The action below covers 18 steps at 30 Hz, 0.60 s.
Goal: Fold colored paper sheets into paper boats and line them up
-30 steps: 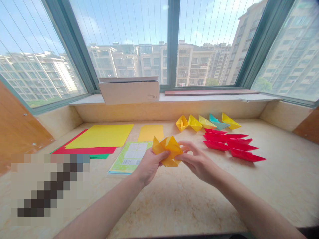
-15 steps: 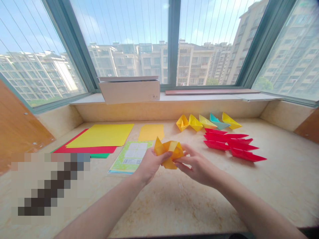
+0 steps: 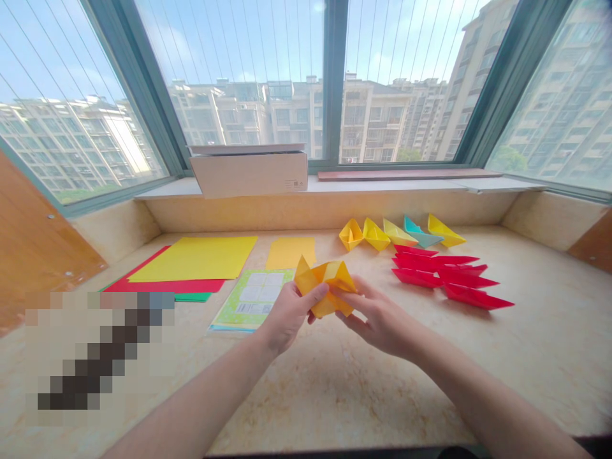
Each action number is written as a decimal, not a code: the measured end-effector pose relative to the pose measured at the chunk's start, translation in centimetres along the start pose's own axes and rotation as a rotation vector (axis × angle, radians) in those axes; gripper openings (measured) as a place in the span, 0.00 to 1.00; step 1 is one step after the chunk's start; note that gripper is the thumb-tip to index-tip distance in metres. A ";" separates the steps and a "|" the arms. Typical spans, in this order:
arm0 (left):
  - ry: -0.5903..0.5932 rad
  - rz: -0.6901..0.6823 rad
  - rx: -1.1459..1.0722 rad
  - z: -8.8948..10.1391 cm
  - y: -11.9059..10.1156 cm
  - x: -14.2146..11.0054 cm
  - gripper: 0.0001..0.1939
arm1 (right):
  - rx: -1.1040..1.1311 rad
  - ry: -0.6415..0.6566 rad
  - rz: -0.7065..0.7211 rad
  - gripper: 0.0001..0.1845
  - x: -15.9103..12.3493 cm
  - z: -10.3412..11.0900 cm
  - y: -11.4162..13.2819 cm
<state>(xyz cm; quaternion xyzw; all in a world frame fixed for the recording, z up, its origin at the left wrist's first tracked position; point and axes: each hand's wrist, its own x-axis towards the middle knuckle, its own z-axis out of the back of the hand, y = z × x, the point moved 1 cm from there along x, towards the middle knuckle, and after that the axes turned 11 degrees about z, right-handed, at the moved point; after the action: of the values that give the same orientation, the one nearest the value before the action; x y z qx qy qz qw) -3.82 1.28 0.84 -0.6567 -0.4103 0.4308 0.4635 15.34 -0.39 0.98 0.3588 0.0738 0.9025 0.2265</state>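
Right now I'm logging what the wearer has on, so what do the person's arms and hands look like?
Both forearms are bare as far as the picture shows: no sleeves in view. The left hand and right hand wear no gloves, and no rings, watch or bracelets show on them or the wrists.

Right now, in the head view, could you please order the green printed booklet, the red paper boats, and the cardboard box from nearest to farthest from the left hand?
1. Green printed booklet: just left of the left hand, flat on the counter.
2. Red paper boats: off to the right, beyond the right hand.
3. Cardboard box: farthest, up on the window ledge.
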 end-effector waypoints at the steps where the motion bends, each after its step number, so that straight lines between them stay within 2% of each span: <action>1: 0.045 -0.016 -0.003 -0.1 -0.2 -0.1 0.19 | 0.011 -0.020 -0.003 0.25 0.1 0.0 0.0; 4: 0.123 -0.037 -0.021 -0.4 -0.4 -0.3 0.17 | 0.020 -0.069 -0.034 0.27 0.1 0.0 -0.2; 14: 0.027 -0.004 0.083 -0.2 0.4 0.3 0.19 | 0.048 -0.061 -0.017 0.30 -0.1 -0.3 -0.5; 18: 0.049 -0.030 0.064 -0.2 0.3 0.3 0.18 | 0.034 -0.055 0.019 0.26 -0.2 -0.4 -0.8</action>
<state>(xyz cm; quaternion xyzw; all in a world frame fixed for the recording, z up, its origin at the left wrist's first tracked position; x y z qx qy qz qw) -3.50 1.46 0.49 -0.6455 -0.3947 0.4207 0.5005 15.45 0.23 0.36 0.3879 0.0796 0.8931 0.2136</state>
